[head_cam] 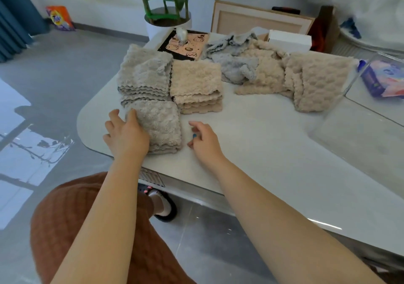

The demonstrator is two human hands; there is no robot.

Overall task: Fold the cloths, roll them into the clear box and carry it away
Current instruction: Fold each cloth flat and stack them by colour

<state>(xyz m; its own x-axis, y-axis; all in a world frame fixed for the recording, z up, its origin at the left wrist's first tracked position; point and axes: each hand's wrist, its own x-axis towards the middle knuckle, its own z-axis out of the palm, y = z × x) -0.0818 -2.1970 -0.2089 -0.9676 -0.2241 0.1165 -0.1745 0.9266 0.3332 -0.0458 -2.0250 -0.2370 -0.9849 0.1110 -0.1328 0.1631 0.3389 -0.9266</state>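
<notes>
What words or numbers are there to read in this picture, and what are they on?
Nothing here can be read for sure.
Orange bag: round logo, too blurred to read.
Pink and black card: cartoon drawings, any writing too small.
Blue packet: print too blurred.
White box: no writing shows.

No wording can be read anywhere. Print on the orange bag (60, 18) on the floor, the pink cartoon card (189, 44) and the blue packet (381, 80) on the counter (251, 135) is too blurred.
</notes>
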